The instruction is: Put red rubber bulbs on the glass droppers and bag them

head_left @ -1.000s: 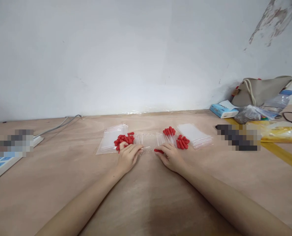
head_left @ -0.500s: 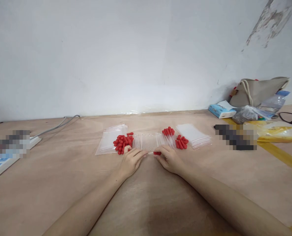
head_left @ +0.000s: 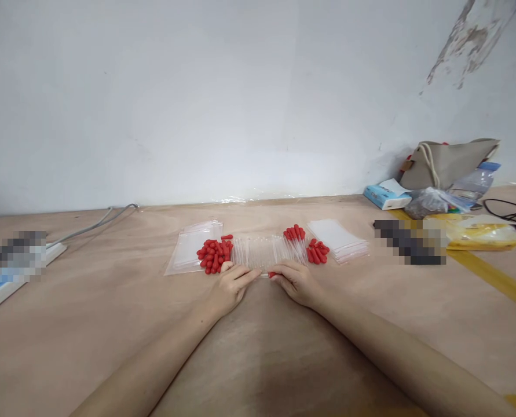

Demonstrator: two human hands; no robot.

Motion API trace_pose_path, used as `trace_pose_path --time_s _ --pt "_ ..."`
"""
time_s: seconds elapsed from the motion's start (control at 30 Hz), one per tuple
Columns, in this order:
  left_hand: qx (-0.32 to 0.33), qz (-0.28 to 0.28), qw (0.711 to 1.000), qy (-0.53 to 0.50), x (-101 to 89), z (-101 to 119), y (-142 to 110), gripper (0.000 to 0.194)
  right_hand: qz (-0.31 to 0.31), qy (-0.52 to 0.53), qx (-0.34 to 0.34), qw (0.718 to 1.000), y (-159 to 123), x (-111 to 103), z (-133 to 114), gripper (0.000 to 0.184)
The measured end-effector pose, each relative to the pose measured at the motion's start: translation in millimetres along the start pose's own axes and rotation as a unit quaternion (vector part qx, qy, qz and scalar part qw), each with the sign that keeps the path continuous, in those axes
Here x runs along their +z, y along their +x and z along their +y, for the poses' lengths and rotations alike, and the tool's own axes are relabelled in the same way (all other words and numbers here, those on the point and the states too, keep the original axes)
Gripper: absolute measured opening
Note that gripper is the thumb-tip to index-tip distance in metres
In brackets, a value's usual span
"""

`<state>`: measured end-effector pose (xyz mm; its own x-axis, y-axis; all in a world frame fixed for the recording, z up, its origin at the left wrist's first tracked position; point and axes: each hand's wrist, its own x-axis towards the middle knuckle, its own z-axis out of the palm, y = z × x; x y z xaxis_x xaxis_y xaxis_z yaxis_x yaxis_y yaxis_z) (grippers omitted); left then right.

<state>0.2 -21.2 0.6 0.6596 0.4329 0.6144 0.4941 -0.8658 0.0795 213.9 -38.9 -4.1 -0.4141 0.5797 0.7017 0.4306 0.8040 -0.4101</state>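
Note:
My left hand and my right hand rest side by side on the wooden table, fingertips nearly meeting. My right hand pinches a red rubber cap. My left hand's fingers are closed on a clear glass tube pointing toward that cap. Just behind lies a row of clear tubes. A pile of red caps sits left of it, and more red caps lie to the right.
Clear zip bags lie at the left, a stack of bags at the right. A power strip with cable is far left. A beige bag, blue box and yellow packet sit far right.
Both hands have drawn closer together, bringing the tube and the red cap nearly end to end. The camera view has shifted slightly.

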Motion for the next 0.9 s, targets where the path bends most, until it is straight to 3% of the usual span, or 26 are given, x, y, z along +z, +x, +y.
trace_pose_path --time_s 0.23,0.63,0.9 --pt "0.006 -0.03 0.999 0.014 -0.4 0.5 -1.5 0.027 -0.016 -0.026 -0.02 0.999 -2.4 -0.4 1.4 0.015" --pt "0.049 -0.015 0.997 0.05 2.8 4.7 -0.2 0.024 -0.077 -0.102 -0.069 0.989 2.6 -4.5 -3.8 0.02" --pt "0.062 -0.007 0.996 0.061 3.9 6.5 1.4 0.022 -0.075 -0.119 -0.074 0.987 4.1 2.5 -1.3 0.017"
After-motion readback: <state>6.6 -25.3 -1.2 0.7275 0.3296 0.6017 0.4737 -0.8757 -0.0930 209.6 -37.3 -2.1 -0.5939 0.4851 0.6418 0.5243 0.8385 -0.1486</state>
